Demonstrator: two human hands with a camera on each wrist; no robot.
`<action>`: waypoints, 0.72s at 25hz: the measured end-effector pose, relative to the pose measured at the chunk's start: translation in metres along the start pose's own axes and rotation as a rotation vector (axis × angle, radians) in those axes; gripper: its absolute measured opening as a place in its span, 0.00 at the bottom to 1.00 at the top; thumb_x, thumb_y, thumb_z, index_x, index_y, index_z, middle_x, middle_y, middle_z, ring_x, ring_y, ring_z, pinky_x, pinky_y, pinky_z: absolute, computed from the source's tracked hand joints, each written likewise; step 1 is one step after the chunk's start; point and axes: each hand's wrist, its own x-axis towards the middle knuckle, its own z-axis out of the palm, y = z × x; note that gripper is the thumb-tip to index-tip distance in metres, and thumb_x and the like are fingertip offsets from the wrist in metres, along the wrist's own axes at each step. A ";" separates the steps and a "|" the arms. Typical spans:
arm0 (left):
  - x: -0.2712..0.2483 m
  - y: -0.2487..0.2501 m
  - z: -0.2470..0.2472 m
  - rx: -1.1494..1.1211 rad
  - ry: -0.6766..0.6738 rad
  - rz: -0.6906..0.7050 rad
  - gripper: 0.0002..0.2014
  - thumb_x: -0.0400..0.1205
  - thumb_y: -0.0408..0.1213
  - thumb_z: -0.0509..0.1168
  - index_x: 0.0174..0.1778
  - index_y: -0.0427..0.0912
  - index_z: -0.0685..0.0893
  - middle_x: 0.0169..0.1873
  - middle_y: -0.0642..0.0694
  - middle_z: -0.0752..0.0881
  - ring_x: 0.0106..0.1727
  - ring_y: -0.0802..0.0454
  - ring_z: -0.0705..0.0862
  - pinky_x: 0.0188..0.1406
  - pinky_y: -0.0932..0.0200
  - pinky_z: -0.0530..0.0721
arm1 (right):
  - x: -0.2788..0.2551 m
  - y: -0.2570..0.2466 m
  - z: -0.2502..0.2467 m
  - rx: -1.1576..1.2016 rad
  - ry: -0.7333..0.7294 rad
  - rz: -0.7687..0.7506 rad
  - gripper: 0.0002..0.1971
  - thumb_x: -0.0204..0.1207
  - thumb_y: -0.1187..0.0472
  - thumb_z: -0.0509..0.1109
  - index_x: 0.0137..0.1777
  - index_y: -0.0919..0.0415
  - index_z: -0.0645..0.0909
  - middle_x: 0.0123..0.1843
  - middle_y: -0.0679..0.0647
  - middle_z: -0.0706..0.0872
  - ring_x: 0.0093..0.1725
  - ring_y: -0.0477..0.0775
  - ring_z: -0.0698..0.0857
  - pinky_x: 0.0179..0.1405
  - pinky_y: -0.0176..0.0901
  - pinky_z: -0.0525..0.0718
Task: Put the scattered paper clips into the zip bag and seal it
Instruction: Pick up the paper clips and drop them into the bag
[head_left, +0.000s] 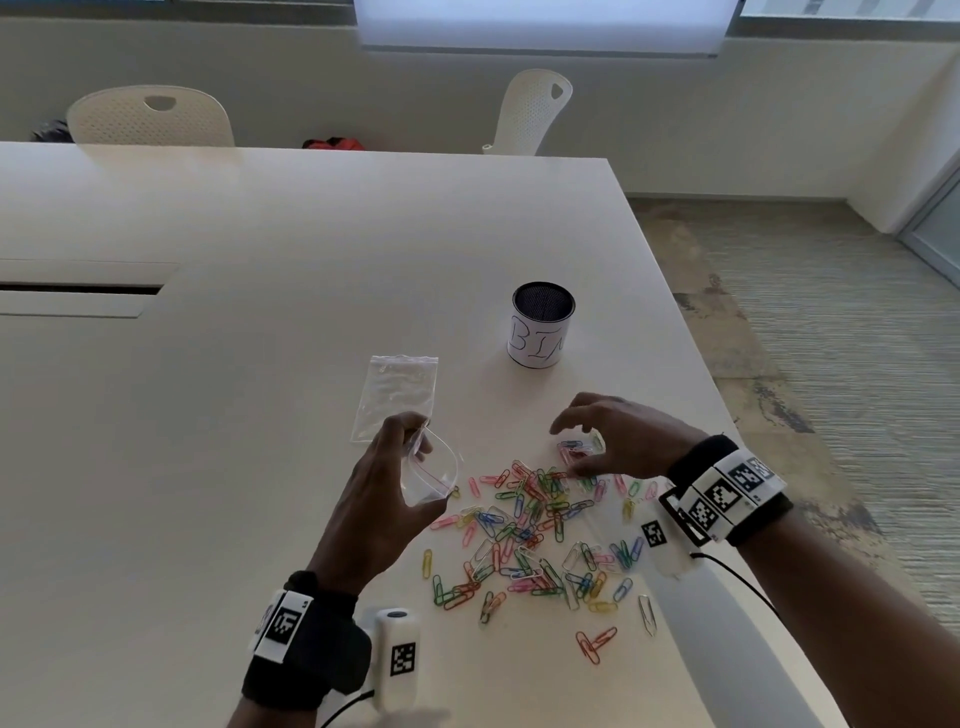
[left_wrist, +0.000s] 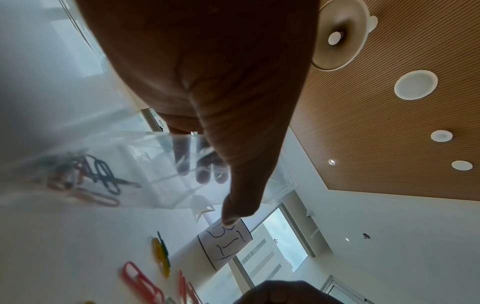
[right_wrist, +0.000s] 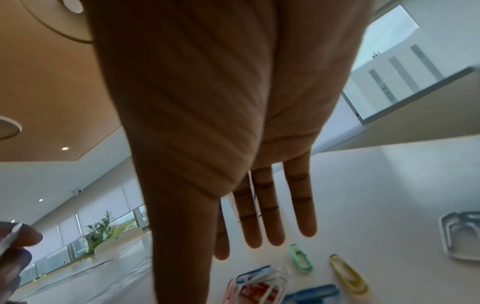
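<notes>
Paper clips (head_left: 540, 525), coloured wire, lay scattered on white bench (head_left: 260, 415) under splayed, empty right hand (head_left: 618, 436); left hand (head_left: 384, 499) pinched small clear zip bag (head_left: 434, 475) mouth agape, whose limp film could likely fold shut and spill clips.

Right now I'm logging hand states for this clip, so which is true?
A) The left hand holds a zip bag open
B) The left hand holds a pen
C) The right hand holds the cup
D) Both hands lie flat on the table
A: the left hand grips a clear zip bag with its mouth open, above the table.
</notes>
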 end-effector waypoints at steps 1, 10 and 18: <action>0.000 0.000 0.000 0.001 0.000 0.002 0.37 0.72 0.41 0.86 0.71 0.52 0.70 0.55 0.57 0.82 0.60 0.57 0.84 0.62 0.62 0.83 | -0.002 0.000 0.000 -0.043 -0.023 0.027 0.34 0.72 0.40 0.81 0.77 0.45 0.78 0.70 0.42 0.77 0.66 0.46 0.80 0.64 0.46 0.83; -0.002 -0.003 0.000 0.029 0.000 0.000 0.38 0.72 0.39 0.86 0.72 0.52 0.70 0.56 0.57 0.82 0.60 0.59 0.84 0.63 0.60 0.84 | -0.007 -0.013 0.025 0.033 0.061 0.011 0.21 0.75 0.51 0.82 0.67 0.50 0.84 0.65 0.48 0.81 0.56 0.50 0.85 0.56 0.39 0.84; -0.002 -0.004 0.001 0.030 -0.011 -0.008 0.39 0.72 0.39 0.86 0.73 0.51 0.69 0.56 0.56 0.82 0.60 0.54 0.85 0.65 0.54 0.86 | -0.003 -0.034 0.042 -0.015 0.216 -0.028 0.05 0.83 0.64 0.72 0.54 0.58 0.89 0.56 0.53 0.87 0.46 0.50 0.88 0.46 0.34 0.84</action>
